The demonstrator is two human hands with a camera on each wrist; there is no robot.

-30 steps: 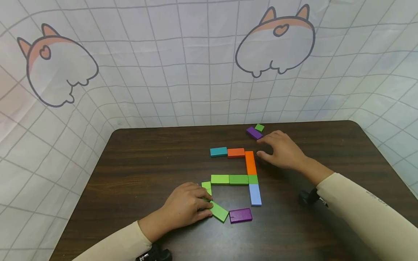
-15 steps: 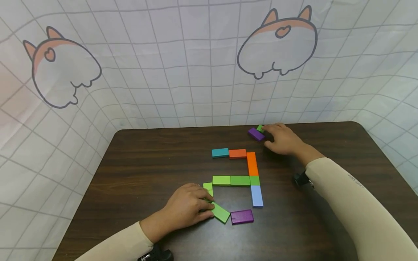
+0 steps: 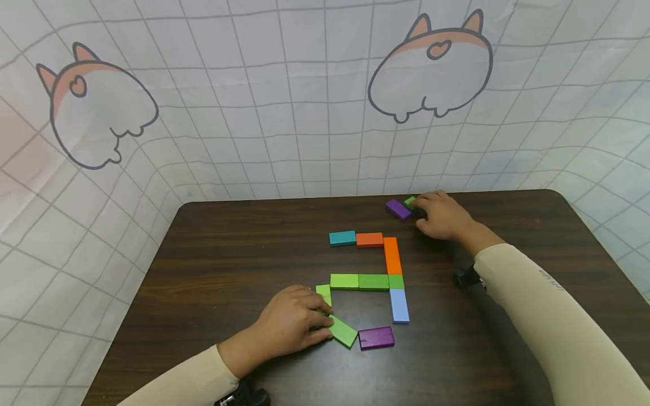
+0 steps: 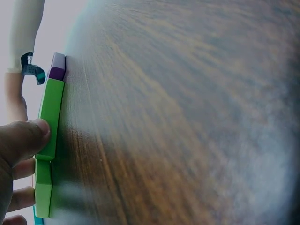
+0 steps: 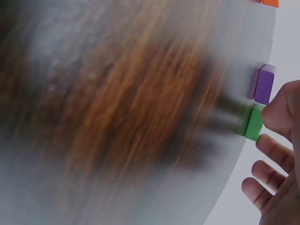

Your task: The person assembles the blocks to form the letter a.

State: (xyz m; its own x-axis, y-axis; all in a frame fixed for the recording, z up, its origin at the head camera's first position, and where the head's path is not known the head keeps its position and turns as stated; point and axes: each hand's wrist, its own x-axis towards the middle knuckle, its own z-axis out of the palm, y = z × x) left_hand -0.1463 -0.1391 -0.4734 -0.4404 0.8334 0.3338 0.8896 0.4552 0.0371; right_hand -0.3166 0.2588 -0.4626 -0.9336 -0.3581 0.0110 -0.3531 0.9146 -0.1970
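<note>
In the head view my left hand (image 3: 291, 318) rests at the joint of two light green blocks: a slanted one (image 3: 343, 331) and a partly covered one (image 3: 323, 292). In the left wrist view its thumb lies against the slanted block's side (image 4: 52, 108), fingers at the top edges. Near the table's far edge my right hand (image 3: 440, 214) pinches a small green block (image 3: 409, 201); the right wrist view has this green block (image 5: 253, 123) between thumb and index finger. A purple block (image 3: 398, 209) lies just left of it.
On the dark wooden table (image 3: 228, 254), a teal block (image 3: 342, 238), red-orange block (image 3: 369, 240), orange block (image 3: 392, 255), several green blocks (image 3: 373, 282) and a light blue block (image 3: 399, 306) form a bent line. A magenta-purple block (image 3: 376, 338) lies in front. A white gridded cloth (image 3: 254, 113) stands behind.
My right hand has moved away from me toward the far edge and taken hold of the small green block, which has turned and shifted slightly right. My left hand stays put.
</note>
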